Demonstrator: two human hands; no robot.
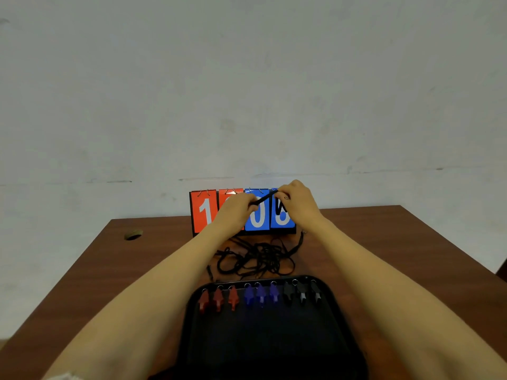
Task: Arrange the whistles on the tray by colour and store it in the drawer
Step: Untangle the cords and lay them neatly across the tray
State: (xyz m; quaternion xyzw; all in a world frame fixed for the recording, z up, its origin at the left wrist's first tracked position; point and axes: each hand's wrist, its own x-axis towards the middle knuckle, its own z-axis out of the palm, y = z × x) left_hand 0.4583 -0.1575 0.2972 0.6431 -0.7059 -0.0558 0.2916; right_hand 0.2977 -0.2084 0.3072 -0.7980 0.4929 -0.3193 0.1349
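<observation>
**A:** Entry one, the tray?

**B:** Black tray, one, at the near edge of the bench, directly before the person. Nine whistles lie in a single row along its far rim: three red whistles at the left, three blue whistles in the middle, three black whistles at the right. The ring ends point away from the person. Grouped so, the colour sort looks complete.

**A:** Hands?

**B:** Both are raised beyond the tray, in front of the scoreboard. The left hand pinches one end of a black cord and the right hand pinches the other. The fingers are curled narrow on it, and the cord is drawn straight between them. A short tail hangs below the right hand. It is probably held taut and high to separate it from the rest, though the view is too blurred to tell whether the end carries a clip.

**A:** The rest?

**B:** Tangle of black cords, one heap, on the bench between tray and scoreboard, clear of the whistles. One small ring-shaped item, far left of the bench, not identifiable.

**A:** Drawer?

**B:** Not in view. Storing the tray is outstanding, and the loose cords seem to need dealing with first.
</observation>
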